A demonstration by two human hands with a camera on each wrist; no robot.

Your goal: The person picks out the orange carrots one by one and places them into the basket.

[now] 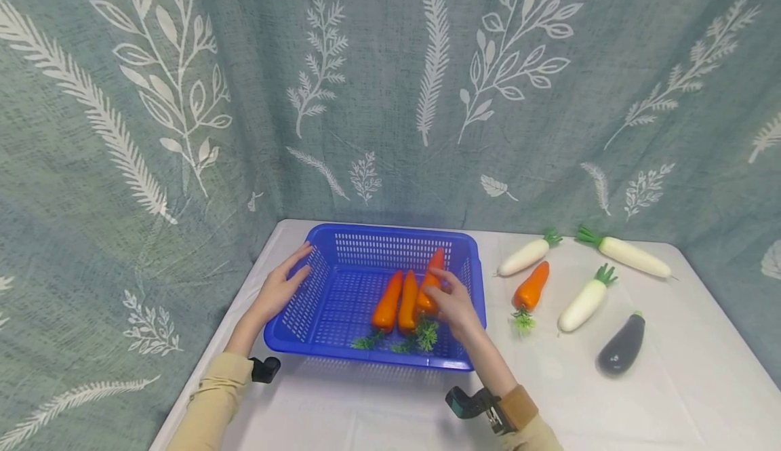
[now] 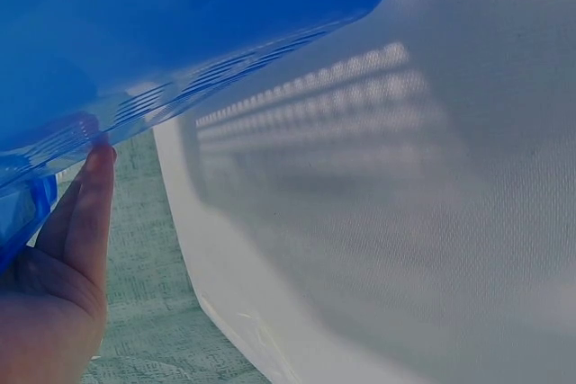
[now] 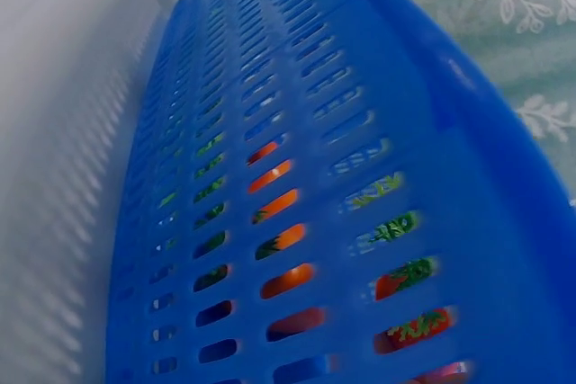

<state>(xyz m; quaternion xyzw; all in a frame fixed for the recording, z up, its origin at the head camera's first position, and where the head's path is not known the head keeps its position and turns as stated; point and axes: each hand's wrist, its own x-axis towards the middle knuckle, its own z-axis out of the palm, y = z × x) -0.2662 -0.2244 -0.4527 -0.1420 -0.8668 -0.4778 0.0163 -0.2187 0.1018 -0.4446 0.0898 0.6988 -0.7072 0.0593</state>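
Carrots (image 1: 386,307): four, three in one blue basket (image 1: 342,295). White radishes (image 1: 583,306): three. Eggplant (image 1: 622,347): one. Left hand (image 1: 279,293): one. Right hand (image 1: 453,300): one.

Bright, soft light from where I stand; basket (image 1: 344,298) throws a slotted shadow on worktop (image 1: 689,342). Wrist views dimmer, soft on detail.

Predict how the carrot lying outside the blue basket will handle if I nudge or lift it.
The carrot may roll in a curve, since its rounded body tapers. Its glossy skin could be slippery to pinch. The feathery green top looks flexible, so it may bend or drag.
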